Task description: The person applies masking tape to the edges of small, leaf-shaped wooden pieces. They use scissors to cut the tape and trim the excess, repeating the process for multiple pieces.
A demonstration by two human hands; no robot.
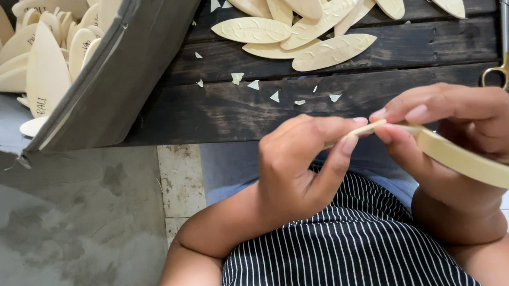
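Item in hand: one thin cream leaf-shaped piece (359,132), pinched edge-on between left hand (296,167) and right hand (465,123), which also gripped a tape roll (480,164); finished pile (317,17) lay on the dark bench (233,108), more stood boxed (110,75).
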